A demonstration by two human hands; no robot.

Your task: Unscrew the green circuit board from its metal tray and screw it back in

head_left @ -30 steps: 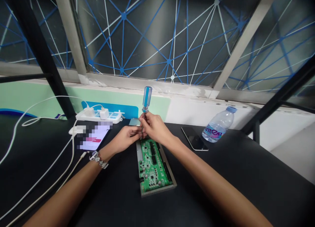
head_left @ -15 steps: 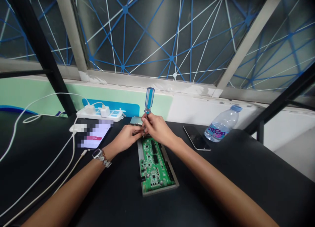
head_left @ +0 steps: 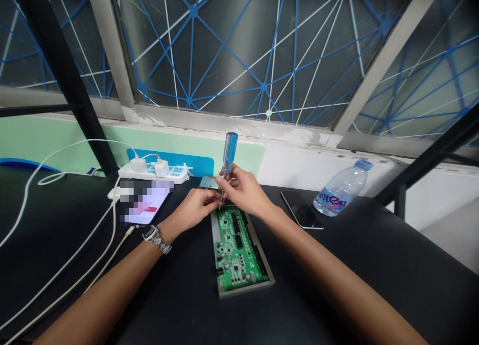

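A screwdriver (head_left: 231, 150) with a clear and blue handle stands nearly upright, its shaft pointing down at the far end of a green circuit board (head_left: 239, 260) in a grey metal frame. My right hand (head_left: 245, 187) grips it by the shaft, just below the handle. Beside the tip, my left hand (head_left: 196, 205) has thumb and fingers pinched together at the lower shaft. What lies between those fingertips is hidden. Behind the hands shows a pale bluish panel (head_left: 209, 181), partly covered by the fingers.
Left on the black table (head_left: 179, 305) lie a lit phone (head_left: 145, 210), white cables (head_left: 112, 240) and a power strip (head_left: 175, 173) with plugs. At right are a dark phone (head_left: 301, 210) and a tilted water bottle (head_left: 342, 190). A window wall rises behind.
The screwdriver handle leans slightly more to the right, and my right fingers have shifted around the shaft. The whole view has moved a little; my left hand stays at the tip.
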